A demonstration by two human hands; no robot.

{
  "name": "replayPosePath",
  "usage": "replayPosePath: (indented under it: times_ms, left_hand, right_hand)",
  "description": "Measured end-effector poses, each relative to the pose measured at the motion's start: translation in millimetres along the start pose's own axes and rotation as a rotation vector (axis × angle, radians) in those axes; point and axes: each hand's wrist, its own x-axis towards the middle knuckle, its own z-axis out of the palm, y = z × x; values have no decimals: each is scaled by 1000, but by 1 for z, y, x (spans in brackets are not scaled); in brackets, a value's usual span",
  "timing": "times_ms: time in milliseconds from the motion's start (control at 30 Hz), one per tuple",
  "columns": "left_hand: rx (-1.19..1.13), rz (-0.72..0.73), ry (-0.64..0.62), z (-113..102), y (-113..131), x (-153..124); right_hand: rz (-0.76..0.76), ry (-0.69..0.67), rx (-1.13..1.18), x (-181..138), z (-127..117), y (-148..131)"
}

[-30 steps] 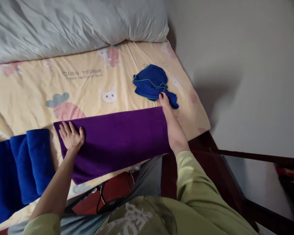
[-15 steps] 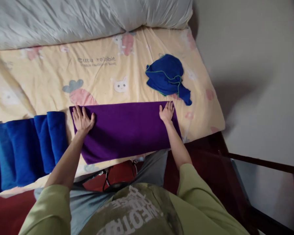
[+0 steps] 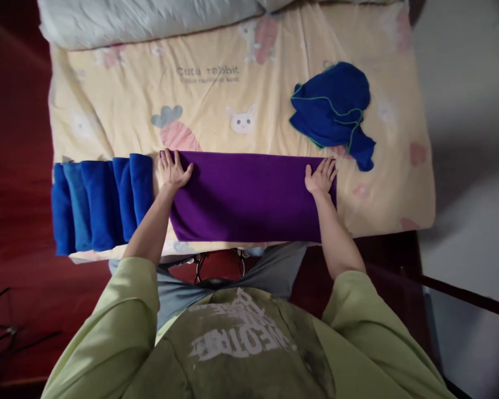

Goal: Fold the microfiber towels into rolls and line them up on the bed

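We see a folded purple towel [image 3: 249, 197] lying along the near edge of the mattress [image 3: 120, 111]. The left hand [image 3: 171, 172] rests flat with fingers spread on the towel's far left corner; the right hand [image 3: 321, 177] lies flat, fingers spread, on its far right corner. A row of rolled blue towels [image 3: 102, 202] sits just beside the left hand, at the mattress's near left corner. A crumpled blue cloth [image 3: 335, 111] lies beyond the right hand, near the right edge.

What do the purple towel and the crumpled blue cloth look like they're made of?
Purple towel: probably plush microfibre or terry; matte, dense nap, no sheen. Crumpled blue cloth: thinner fabric, likely microfibre; it bunches in soft folds and has light stitched edging.
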Motion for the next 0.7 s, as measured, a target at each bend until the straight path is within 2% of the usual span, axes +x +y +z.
replayPosePath:
  times_ms: [67,133,233,300,367,500,600,700]
  left_hand:
    - [13,46,11,-2,10,-21]
    - [35,131,9,6,25,-55]
    - [61,280,-99,31,46,-108]
    - [76,285,-119,48,53,-130]
    - [75,263,-107,58,55,-139]
    - [6,256,-89,63,54,-133]
    - [-55,246,-70,51,54,-134]
    - [-85,133,77,24,41,-159]
  right_hand:
    - [-90,29,11,-29,-4,-6]
    - [-176,67,61,-68,-2,-8]
    - [-217,46,114,-122,9,-4]
    - [-212,35,119,-141,15,0]
    - [-206,33,107,-148,18,1]
    - [-189,21,56,-146,16,-3]
    - [-178,19,45,-143,13,-7]
    - [-184,-8,77,-143,9,-7]
